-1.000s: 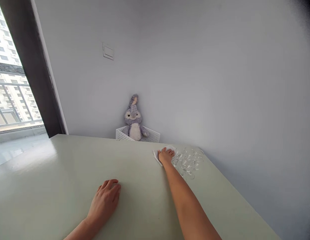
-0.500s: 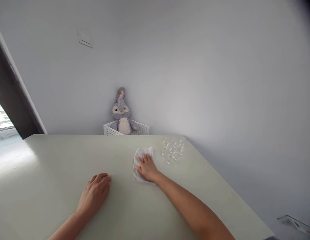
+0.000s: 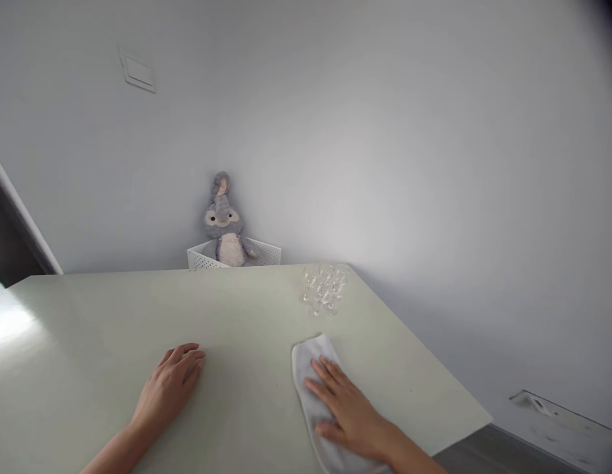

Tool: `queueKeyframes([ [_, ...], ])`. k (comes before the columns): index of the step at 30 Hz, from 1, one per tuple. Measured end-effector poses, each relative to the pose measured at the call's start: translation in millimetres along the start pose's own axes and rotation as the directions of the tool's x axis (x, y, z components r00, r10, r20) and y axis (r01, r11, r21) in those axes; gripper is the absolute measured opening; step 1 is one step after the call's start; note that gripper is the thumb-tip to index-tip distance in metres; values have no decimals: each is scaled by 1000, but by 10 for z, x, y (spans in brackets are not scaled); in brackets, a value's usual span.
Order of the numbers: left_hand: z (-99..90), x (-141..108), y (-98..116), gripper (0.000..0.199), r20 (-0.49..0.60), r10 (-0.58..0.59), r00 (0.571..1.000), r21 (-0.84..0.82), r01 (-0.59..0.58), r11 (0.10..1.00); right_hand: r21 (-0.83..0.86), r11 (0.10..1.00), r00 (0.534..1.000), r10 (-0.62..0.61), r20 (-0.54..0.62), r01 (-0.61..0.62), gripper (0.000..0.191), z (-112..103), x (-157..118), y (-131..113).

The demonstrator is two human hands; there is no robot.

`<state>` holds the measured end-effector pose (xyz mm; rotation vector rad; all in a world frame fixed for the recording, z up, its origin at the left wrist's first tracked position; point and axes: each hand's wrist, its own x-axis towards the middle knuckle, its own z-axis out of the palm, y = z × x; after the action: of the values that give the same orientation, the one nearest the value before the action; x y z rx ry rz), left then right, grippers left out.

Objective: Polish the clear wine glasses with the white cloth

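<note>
On the right half of the pale green table (image 3: 236,316), a white cloth (image 3: 308,359) lies under my right hand (image 3: 348,408), whose fingers are spread flat on it. My left hand (image 3: 170,385) rests palm down on the tabletop to the left, with its fingers slightly bent and apart and nothing visible in it. Beyond the cloth, near the table's far right corner, several clear glass-like pieces (image 3: 324,289) stand in a cluster.
A grey plush toy (image 3: 230,250) sits in a white perforated basket (image 3: 269,253) behind the table's far edge. Walls rise behind and to the right, with a switch (image 3: 138,72) at upper left. The right table edge slants toward me.
My right hand and the cloth have moved nearer to me and to the right, away from the clear pieces. The camera has turned slightly right. My left hand has stayed on the table.
</note>
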<state>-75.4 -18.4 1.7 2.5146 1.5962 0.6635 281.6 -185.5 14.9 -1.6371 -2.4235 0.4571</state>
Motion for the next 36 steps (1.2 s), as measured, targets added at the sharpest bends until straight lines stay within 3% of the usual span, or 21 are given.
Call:
queueKeyframes([
  [4,2,3,0,27,3,-7,1000,9,7,1000,-38,981,974,184,-133,-190,60,-69,-49,594],
  [10,35,9,-27,27,-10,-4,1000,9,4,1000,-74,884,863,430,-264,-463,64,-294,160,1484],
  [14,55,13,-43,27,-21,-2,1000,-2,2,1000,-158,749,756,589,-286,-644,62,-427,322,1902],
  [18,58,8,-43,27,-28,-1,1000,-23,1,1000,-169,612,628,698,-345,-773,61,-485,319,2069],
  [22,59,3,-42,26,-39,12,999,-35,-13,999,-187,480,513,755,-410,-857,59,-476,160,1951],
  [25,55,0,-37,27,-23,23,999,-40,-24,999,-234,446,503,754,-422,-864,55,-450,-1,1684],
  [29,31,4,-17,28,1,34,999,-60,-34,998,-370,489,604,722,-337,-790,52,-424,-148,1108],
  [36,-2,-1,35,27,16,32,999,-75,-30,997,-248,789,825,555,-104,-562,57,-356,17,-47],
])
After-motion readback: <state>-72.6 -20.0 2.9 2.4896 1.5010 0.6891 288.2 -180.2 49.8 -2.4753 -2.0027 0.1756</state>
